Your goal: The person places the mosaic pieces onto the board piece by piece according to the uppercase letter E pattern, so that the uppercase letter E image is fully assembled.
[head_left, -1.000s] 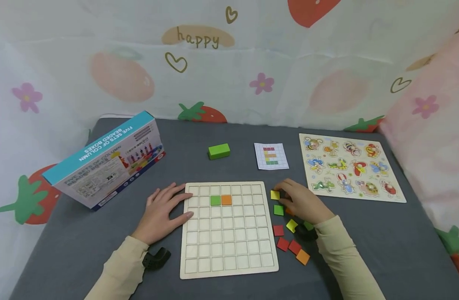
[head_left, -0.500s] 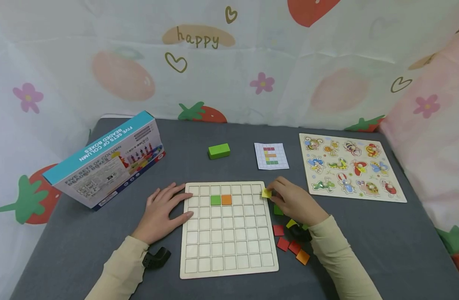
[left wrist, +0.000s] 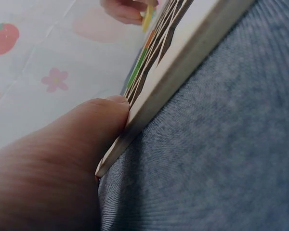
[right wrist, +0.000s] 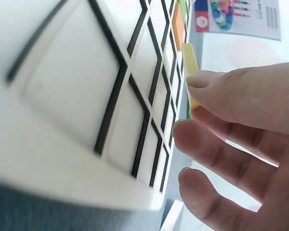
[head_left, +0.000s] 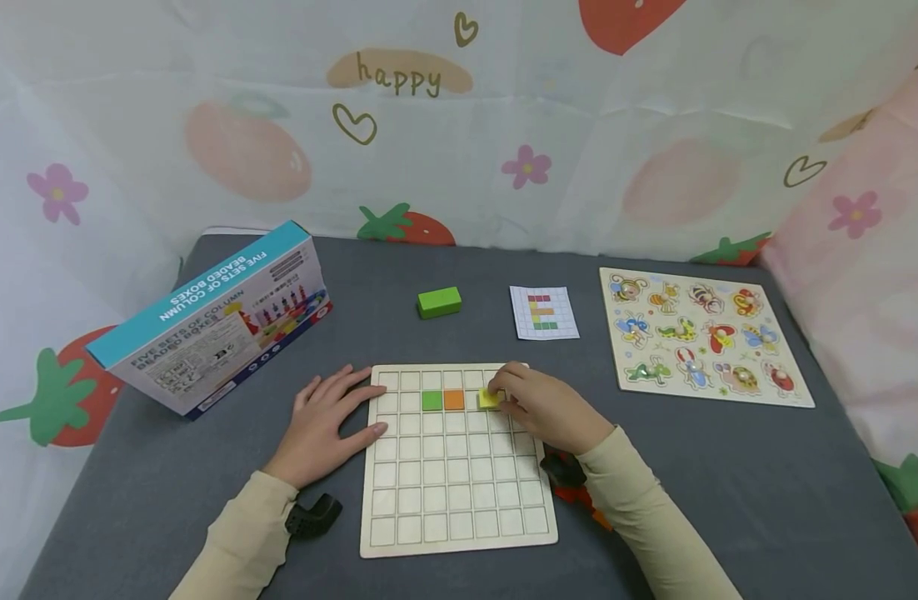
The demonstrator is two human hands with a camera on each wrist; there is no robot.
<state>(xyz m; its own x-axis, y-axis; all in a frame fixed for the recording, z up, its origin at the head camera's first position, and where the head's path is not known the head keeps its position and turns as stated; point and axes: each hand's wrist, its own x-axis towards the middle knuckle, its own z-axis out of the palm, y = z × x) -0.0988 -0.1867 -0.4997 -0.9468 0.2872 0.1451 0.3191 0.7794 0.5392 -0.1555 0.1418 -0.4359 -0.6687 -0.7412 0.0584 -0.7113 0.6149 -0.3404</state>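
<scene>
A pale wooden grid board [head_left: 459, 500] lies on the grey cloth, with a green square tile [head_left: 432, 401] and an orange square tile [head_left: 454, 400] side by side in its second row from the far edge. My right hand [head_left: 552, 408] pinches a yellow square tile [head_left: 487, 401] between thumb and fingers, over that same row to the right of the orange one. The yellow tile [right wrist: 190, 72] is tilted on edge in the right wrist view. My left hand [head_left: 327, 429] rests with spread fingers on the board's left edge; its thumb [left wrist: 106, 115] touches the rim.
Loose tiles [head_left: 575, 493] lie right of the board, mostly hidden beneath my right forearm. Beyond the board are a green block [head_left: 439, 302] and a card with a coloured grid pattern [head_left: 545, 313]. An insect puzzle board [head_left: 699, 337] lies right, a cardboard box [head_left: 227, 325] stands left.
My right hand has picked up the yellow tile from the cloth beside the board and carried it left over the grid. The left hand has stayed still.
</scene>
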